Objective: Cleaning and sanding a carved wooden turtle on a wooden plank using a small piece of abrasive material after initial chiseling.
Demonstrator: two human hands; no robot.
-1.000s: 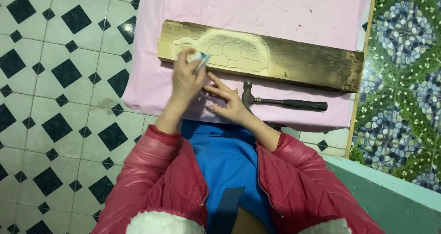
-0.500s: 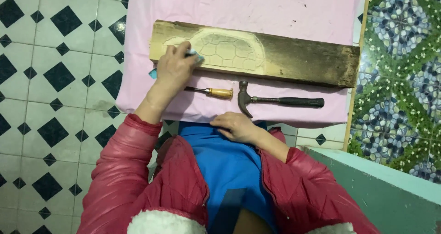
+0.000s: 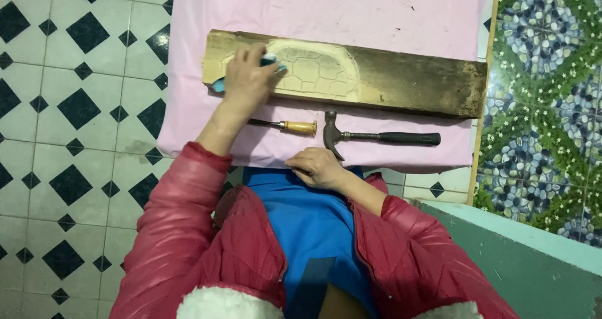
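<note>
Since the earlier frame, the left hand (image 3: 248,81) has slid right along the plank (image 3: 376,81), which lies long axis left-right on the pink cloth (image 3: 351,12). Its fingers clench a small blue block (image 3: 271,61) on the carved shell pattern. Near it lie hammer (image 3: 376,137) and chisel (image 3: 285,126). The right hand (image 3: 320,167) rests loosely open at the cloth's near edge.

A cloth (image 3: 389,18) lies on the floor (image 3: 75,118). On the cloth a wooden board (image 3: 401,81) lies across, from left to right. The left hand (image 3: 248,81) rests on the left part of the board. Between the board and the person, a chisel (image 3: 285,126) lies on the left and a hammer (image 3: 376,137) just beside it on the right. The right hand (image 3: 316,167) rests at the near edge of the cloth, below the hammer head.
</note>
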